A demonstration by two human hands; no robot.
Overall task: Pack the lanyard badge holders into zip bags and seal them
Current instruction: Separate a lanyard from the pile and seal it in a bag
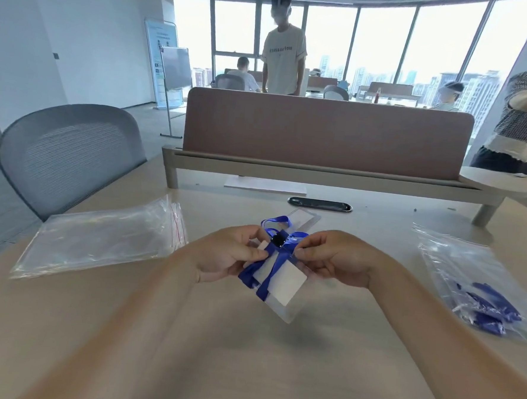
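Forearms (143,330) frame the shot as my left hand (231,253) and right hand (335,259) each pinch, thumb against fingers, a clear badge holder (285,282). I hold it tilted above the pale desk (245,377), its blue lanyard (269,266) wound round it below a black clip (279,240). I judge the glossy ribbon could slide off the slick, flat plastic and unwind, or the clip could snag a bag mouth. Thin, crinkled empty zip bags (99,238) with red seal lines lie left; a filled zip bag (478,292) lies right.
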